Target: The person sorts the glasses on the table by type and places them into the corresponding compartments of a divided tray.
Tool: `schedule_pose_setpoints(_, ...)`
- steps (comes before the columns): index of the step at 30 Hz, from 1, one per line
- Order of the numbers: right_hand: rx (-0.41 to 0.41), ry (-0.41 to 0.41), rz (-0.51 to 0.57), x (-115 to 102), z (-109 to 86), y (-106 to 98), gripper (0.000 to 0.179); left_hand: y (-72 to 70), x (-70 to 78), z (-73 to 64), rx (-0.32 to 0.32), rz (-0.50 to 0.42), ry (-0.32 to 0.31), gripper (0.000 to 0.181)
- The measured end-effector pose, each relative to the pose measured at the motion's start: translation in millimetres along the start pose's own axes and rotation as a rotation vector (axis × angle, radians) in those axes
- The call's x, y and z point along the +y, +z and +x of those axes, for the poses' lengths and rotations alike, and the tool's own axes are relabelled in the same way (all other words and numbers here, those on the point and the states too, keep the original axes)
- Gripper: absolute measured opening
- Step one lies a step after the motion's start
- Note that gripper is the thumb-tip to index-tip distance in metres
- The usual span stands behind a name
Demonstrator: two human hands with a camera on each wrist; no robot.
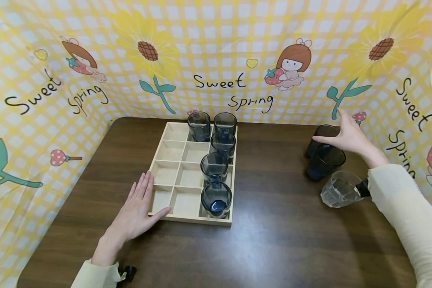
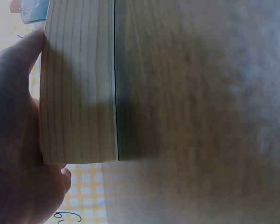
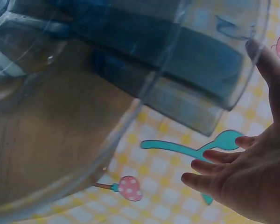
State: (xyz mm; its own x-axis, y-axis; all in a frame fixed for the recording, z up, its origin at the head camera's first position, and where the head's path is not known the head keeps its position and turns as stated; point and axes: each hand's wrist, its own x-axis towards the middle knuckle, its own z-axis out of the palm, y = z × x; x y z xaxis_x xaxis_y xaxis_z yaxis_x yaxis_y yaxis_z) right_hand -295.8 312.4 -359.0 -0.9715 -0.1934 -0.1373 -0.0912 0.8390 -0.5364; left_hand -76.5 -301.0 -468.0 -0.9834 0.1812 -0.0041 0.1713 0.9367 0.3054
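My left hand point(image 1: 135, 212) rests at the near left corner of a wooden compartment tray point(image 1: 194, 221), its straight fingers along the left side and its thumb on the near edge. Several dark tinted glasses stand upright in the tray, the nearest one point(image 1: 216, 200) in the near right compartment. Over at the right, my right hand point(image 1: 353, 134) hovers above two dark glasses, a front one point(image 1: 325, 162) and a back one point(image 1: 312, 146), with thumb and fingers spread apart. A clear faceted glass point(image 1: 338, 191) stands nearer me, looming large in the right wrist view.
The brown table point(image 1: 273, 248) carries the tray and glasses. A yellow checked cloth point(image 1: 216, 48) with printed flowers and figures hangs behind and on both sides. The clear glass sits close to the right forearm and its black wrist device point(image 1: 363, 188).
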Motion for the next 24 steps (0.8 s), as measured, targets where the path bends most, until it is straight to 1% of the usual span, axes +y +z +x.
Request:
schedule_pose_setpoints(6, -0.070, 0.067, 0.094, 11.1, -2.1, 1.6, 0.133, 1.4, -0.4, -0.4, -0.003, -0.002, -0.001, 0.116)
schedule_pose_setpoints(8, -0.087, 0.091, 0.121, 12.4, -2.2, 2.2, 0.134, 1.6, -0.7, -0.5, -0.004, -0.001, -0.002, 0.116)
schedule_pose_setpoints(11, -0.119, 0.150, 0.179, 12.5, -2.1, 2.6, 0.135, 1.6, -1.2, -0.5, -0.002, 0.002, -0.002, 0.116)
schedule_pose_setpoints(14, -0.123, 0.197, 0.222, 11.5, -1.1, 4.0, 0.134, 1.2, -1.4, -0.4, -0.003, 0.000, -0.002, 0.116)
schedule_pose_setpoints(17, -0.087, 0.205, 0.245, 9.8, -0.3, 7.1, 0.129, 0.6, -1.3, -0.2, -0.001, -0.002, 0.001, 0.116)
schedule_pose_setpoints(24, 0.056, 0.188, 0.246, 9.6, -1.4, 18.0, 0.113, 0.7, -1.3, -0.3, -0.004, -0.004, -0.002, 0.116)
